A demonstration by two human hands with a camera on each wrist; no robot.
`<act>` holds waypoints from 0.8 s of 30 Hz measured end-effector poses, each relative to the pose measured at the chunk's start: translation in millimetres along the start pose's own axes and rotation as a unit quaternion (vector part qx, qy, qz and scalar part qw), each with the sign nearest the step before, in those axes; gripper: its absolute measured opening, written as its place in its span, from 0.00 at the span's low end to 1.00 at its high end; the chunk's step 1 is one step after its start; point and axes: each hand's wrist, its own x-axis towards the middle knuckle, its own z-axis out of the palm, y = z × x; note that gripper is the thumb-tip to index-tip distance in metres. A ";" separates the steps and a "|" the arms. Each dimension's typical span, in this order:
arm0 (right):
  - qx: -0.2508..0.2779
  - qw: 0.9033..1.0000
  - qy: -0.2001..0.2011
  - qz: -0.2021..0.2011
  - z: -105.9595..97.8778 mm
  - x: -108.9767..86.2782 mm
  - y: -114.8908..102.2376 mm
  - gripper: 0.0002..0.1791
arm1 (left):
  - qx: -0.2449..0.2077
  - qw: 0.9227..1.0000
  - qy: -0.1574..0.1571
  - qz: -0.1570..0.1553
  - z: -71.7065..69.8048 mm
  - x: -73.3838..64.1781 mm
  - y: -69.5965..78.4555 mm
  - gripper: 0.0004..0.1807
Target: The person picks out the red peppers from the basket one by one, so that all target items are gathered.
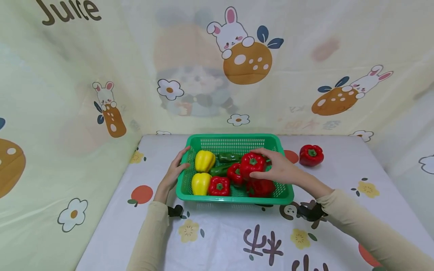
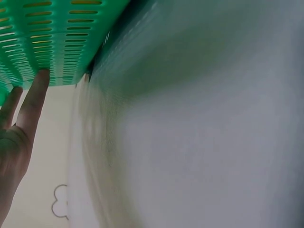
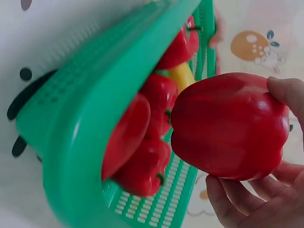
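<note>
My right hand point(image 1: 279, 169) grips a large red bell pepper point(image 3: 228, 126) over the right part of a green plastic basket point(image 1: 234, 200), thumb on one side and fingers on the other. My left hand point(image 1: 173, 173) holds the basket's left end, its thumb over the rim and its fingers point(image 2: 35, 102) against the slotted outer wall. Inside the basket lie two yellow peppers point(image 1: 205, 161), dark green vegetables point(image 1: 220, 170) and several red peppers point(image 1: 219, 186). Another red pepper point(image 1: 261, 187) sits below the held one, partly covered by it.
One more red bell pepper point(image 1: 311, 155) stands on the table right of the basket. The table is covered with a white printed cloth point(image 1: 220, 244). Behind it hangs a curtain point(image 1: 298, 75) with rabbit and flower prints.
</note>
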 end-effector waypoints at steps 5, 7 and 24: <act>-0.010 0.999 0.027 0.018 -15.4 -4.0 11.0 0.44 | -0.006 1.000 -0.001 0.006 -0.5 0.1 -1.9 0.37; -0.008 0.999 0.037 0.027 -21.5 -6.1 16.1 0.44 | -0.006 1.000 -0.002 0.007 -0.4 -0.4 -1.6 0.36; 0.000 0.995 0.095 0.040 -56.0 -30.7 47.6 0.42 | -0.009 1.000 -0.004 0.003 -0.9 -0.1 -2.2 0.36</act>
